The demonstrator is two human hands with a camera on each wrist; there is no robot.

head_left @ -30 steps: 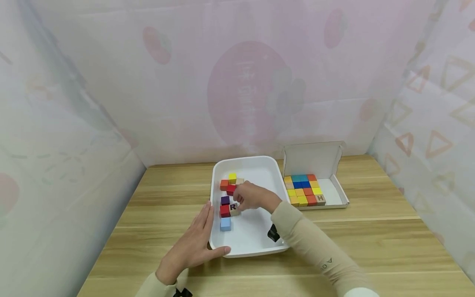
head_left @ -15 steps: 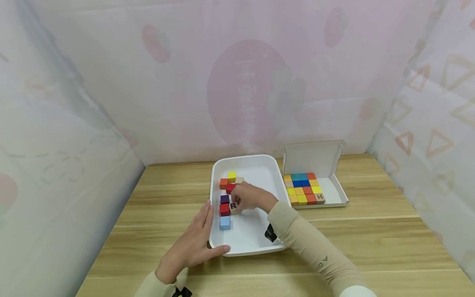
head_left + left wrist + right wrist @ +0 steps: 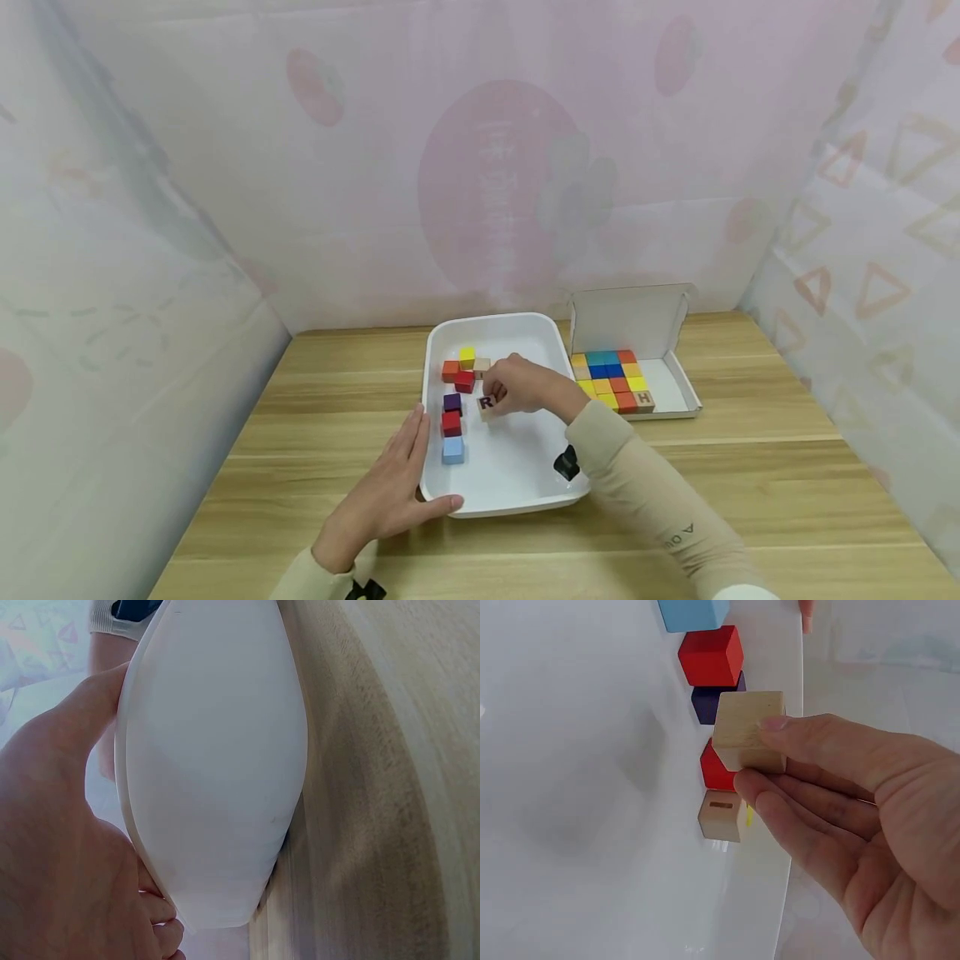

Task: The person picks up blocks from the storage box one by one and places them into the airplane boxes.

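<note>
Head view: right hand (image 3: 525,387) pinches the R block (image 3: 487,406) just above the white tray (image 3: 501,492) floor, likely mid-pickup; next it needs a clear carry over the rim, while left hand (image 3: 382,500) lies flat against the tray's edge. Left wrist view: only thumb on the rim, no blocks. Right wrist view: the grip on the plain wood faces, letter hidden, red block (image 3: 711,655) beneath.

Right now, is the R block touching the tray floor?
Apart. In the right wrist view the right hand pinches the R block clear above the tray.
</note>
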